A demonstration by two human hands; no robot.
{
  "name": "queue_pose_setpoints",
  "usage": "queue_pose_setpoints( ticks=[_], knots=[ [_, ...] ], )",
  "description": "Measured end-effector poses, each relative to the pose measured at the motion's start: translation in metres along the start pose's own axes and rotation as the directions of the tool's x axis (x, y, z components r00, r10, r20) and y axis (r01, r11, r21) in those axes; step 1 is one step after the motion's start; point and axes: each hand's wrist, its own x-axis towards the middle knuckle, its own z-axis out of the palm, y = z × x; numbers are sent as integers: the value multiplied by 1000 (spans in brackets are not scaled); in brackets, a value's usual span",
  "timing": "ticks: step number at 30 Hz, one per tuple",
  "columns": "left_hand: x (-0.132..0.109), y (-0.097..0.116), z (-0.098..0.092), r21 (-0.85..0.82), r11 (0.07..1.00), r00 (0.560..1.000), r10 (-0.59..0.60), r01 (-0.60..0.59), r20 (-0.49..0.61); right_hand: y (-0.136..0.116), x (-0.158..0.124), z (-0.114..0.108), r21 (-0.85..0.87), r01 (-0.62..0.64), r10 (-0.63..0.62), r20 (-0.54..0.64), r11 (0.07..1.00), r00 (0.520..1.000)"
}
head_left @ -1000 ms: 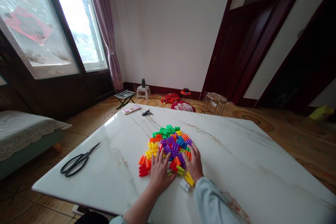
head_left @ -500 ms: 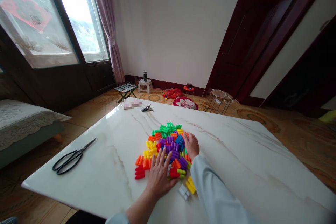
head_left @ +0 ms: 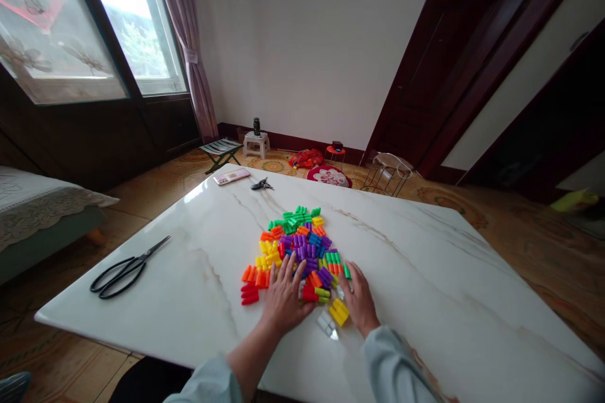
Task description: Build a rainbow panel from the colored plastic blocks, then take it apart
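A spread of bright plastic toy blocks shaped like joined tubes lies on the marble-patterned table. My left hand (head_left: 285, 298) rests with fingers spread over the near left part of the pile, hiding some pieces. Just right of the pile is my right hand (head_left: 360, 295), fingers apart, its tips by a green block (head_left: 346, 271). Purple blocks (head_left: 306, 250) fill the middle, green blocks (head_left: 295, 220) the far end, and yellow blocks (head_left: 268, 254) the left. Red blocks (head_left: 249, 293) lie left of my left hand. Between my hands are a yellow block (head_left: 339, 312) and a grey block (head_left: 327, 323).
Black-handled scissors (head_left: 126, 272) lie on the table (head_left: 189, 321) at left. Towards its far edge are a phone (head_left: 231, 177) and small dark pliers (head_left: 261, 184). Beyond stand a folding stool (head_left: 221, 148), a white stool (head_left: 256, 143) and a wire-legged stool (head_left: 388, 170).
My right hand has come back from the pile's far right side to its near right edge, uncovering green and orange blocks. My left hand stays over the pile. The view has shifted slightly.
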Motion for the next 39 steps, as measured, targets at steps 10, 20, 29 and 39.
queue_pose_setpoints(
  ticks=[10,20,29,39],
  knots=[
    [-6,-5,6,35,999,997,36,-34,-63,-31,-72,27,-254,71,-103,-115,965,988],
    [-30,-1,-24,-5,952,952,305,-305,17,-27,-73,24,-130,94,-116,-167,987,979],
    [-33,-17,-17,54,985,986,166,-165,-23,-44,-38,11,-71,154,-165,-179,985,970],
    [-29,-14,-3,55,981,982,188,-188,18,-64,1,9,-144,102,-111,-58,984,992]
  ],
)
